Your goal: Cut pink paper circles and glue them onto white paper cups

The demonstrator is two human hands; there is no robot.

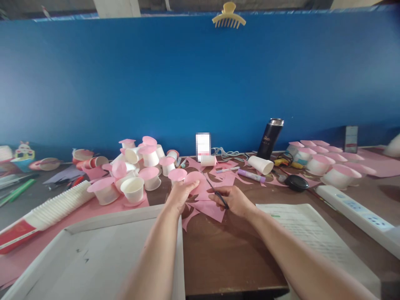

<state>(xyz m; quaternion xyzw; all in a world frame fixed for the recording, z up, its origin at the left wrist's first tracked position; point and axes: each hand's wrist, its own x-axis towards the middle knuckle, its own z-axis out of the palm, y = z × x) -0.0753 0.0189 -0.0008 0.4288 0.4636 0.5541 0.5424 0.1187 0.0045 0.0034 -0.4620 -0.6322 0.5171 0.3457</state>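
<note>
My left hand (180, 195) is closed on a rounded piece of pink paper (194, 178), its thumb lying on top. In my right hand (235, 201) is a pair of dark-handled scissors (221, 198), with the blades pointing up and left beside the paper's right edge. Pink paper scraps (210, 210) lie on the brown table under and around both hands. Left of my left hand stand several white paper cups, such as one with a pink disc (149, 178) on it and a bare one (132, 190).
A grey-white tray (103, 250) fills the front left, beside a stack of paper cups (62, 208). Rightward are a printed sheet (300, 229), a power strip (359, 212) and cups with pink tops (340, 175). A black bottle (270, 139) and purple glue stick (251, 175) lie beyond my hands.
</note>
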